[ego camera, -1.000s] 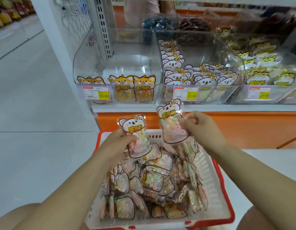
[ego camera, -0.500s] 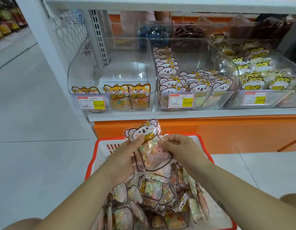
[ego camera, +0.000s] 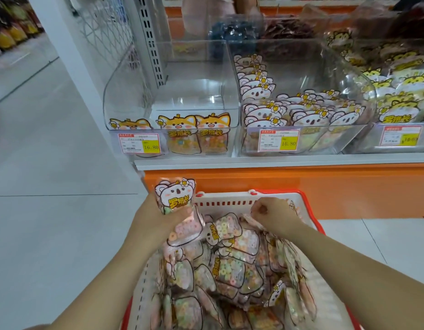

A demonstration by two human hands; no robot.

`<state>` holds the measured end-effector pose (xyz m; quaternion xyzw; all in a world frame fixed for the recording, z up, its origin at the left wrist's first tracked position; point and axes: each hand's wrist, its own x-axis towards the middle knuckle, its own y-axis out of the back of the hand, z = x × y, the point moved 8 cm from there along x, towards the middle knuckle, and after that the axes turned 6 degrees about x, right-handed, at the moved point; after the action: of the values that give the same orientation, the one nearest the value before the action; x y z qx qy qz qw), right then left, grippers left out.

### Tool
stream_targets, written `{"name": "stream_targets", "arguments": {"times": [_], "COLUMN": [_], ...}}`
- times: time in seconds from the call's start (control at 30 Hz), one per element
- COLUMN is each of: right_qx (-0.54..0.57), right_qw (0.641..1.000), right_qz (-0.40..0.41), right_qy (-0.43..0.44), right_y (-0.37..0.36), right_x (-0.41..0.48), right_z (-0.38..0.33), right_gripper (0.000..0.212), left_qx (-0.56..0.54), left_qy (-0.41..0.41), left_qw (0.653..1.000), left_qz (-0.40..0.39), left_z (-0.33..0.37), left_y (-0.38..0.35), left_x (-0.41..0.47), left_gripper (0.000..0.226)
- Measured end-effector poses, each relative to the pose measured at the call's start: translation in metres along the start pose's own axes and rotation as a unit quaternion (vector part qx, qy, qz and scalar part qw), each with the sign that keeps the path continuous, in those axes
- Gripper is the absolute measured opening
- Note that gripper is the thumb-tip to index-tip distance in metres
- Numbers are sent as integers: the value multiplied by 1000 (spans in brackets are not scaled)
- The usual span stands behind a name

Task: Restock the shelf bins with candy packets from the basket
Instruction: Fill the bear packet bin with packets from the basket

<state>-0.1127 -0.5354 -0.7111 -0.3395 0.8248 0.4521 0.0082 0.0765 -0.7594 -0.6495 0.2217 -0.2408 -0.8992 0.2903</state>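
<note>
Packet (ego camera: 176, 197), likely light and slippery, gripped mid-body by your left hand (ego camera: 158, 221); right hand (ego camera: 269, 215) curled at one o'clock in basket (ego camera: 225, 198), hold unclear.

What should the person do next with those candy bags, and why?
Probably lift another of the loose packets from the basket with the right hand, whose curled fingers are down among them. The left hand holds a koala packet upright, matching those in the middle bin, so gathering one more before reaching up seems sensible.
</note>
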Motion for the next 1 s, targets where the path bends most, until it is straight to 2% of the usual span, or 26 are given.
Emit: {"name": "stream_targets", "arguments": {"times": [0.13,0.27,0.43,0.53,0.63,0.77,0.83,0.9,0.93,1.0], "right_qx": [-174,-237,-307,-354,-345,-359,-410,-433,-416,-346], "right_qw": [979,949,925,908,912,906,881,865,872,902], "right_qz": [-92,-179,-185,-174,-169,-172,-184,-212,-226,-244], "right_qy": [56,101,130,140,146,143,151,141,125,89], "right_y": [-57,-114,-145,-151,-153,-145,-143,-140,-134,-116], "right_x": [18,31,50,58,58,55,47,37,32,23], "right_z": [0,-13,-15,-21,-20,-11,-13,-13,-14,-16], "right_gripper": [25,51,76,77,81,98,89,67,58,55], "left_qx": [48,40,35,33,35,52,64,70,72,88], "left_qy": [-13,-9,0,15,25,26,25,29,32,32], "left_qw": [999,999,999,999,999,998,997,996,995,993], "left_qz": [-10,1,-7,-9,-18,-36,-43,-51,-56,-67], "left_z": [-1,-3,-12,-19,-24,-22,-21,-24,-24,-24], "left_y": [0,5,7,10,10,5,2,0,0,-2], "left_x": [0,1,3,6,12,22,26,31,33,37], "left_gripper": [51,47,48,48,49,50,51,54,55,61]}}
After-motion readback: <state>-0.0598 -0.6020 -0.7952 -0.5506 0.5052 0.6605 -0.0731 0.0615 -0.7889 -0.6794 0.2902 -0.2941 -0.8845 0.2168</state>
